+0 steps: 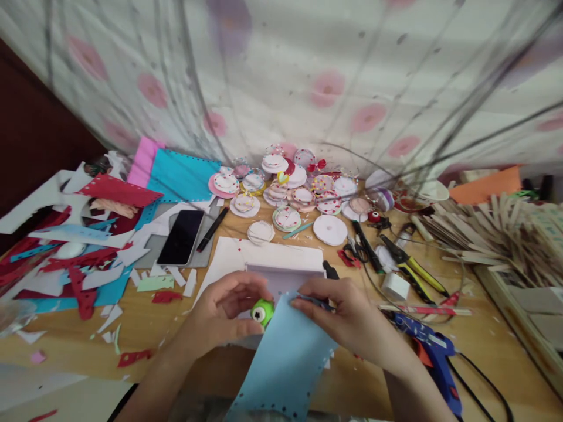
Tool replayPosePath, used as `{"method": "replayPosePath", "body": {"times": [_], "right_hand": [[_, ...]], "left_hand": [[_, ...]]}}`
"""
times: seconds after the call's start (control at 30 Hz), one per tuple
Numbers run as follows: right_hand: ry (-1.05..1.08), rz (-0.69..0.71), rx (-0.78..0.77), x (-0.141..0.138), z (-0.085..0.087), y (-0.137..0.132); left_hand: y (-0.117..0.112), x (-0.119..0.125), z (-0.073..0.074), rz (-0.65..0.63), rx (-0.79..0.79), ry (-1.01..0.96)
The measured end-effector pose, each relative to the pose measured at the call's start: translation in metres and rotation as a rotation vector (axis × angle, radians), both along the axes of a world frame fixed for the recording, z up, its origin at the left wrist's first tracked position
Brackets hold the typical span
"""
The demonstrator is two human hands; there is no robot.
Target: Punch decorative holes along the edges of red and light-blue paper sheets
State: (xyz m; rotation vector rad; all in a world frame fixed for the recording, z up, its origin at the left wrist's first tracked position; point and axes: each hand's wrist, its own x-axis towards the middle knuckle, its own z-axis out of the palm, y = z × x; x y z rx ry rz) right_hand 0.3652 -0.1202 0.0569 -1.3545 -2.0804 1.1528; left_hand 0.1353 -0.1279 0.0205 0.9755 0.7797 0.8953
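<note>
My left hand (220, 310) is closed around a small green paper punch (263, 312), which has a white round face with a dark star on it. The punch sits against the left edge of a light blue sheet of paper (285, 357). Small dark holes or dots run along the sheet's lower and right edges. With thumb and fingers, my right hand (347, 305) pinches the sheet's upper corner. Under both hands lie a white paper sheet (281, 249) and a pale open box (281, 274), partly hidden.
Layered paper discs (288, 218) spread across the back. Coloured paper scraps (83, 246) and a phone (181, 237) lie to the left. On the right are yellow-handled pliers (417, 275), a blue glue gun (433, 346), black scissors (356, 251) and wooden sticks (488, 234).
</note>
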Motion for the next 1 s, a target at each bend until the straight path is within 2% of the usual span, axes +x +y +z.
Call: {"method": "replayPosePath", "body": {"times": [0.23,0.5,0.67,0.83,1.0], "right_hand": [[-0.002,0.010,0.007,0.002,0.000,0.001],[-0.028,-0.024,0.018,0.002,0.002,0.001],[-0.017,-0.014,0.016,0.000,-0.001,0.000],[-0.013,-0.029,0.047,-0.002,-0.004,0.000],[0.031,-0.033,0.109,-0.005,-0.006,-0.001]], "left_hand": [[-0.002,-0.006,-0.004,-0.058,-0.016,-0.020],[-0.004,-0.002,-0.011,-0.024,-0.052,-0.117],[-0.004,0.000,-0.011,-0.011,-0.039,-0.064],[0.002,0.005,-0.009,-0.002,-0.079,-0.039],[0.013,0.005,-0.008,-0.060,-0.006,-0.016]]}}
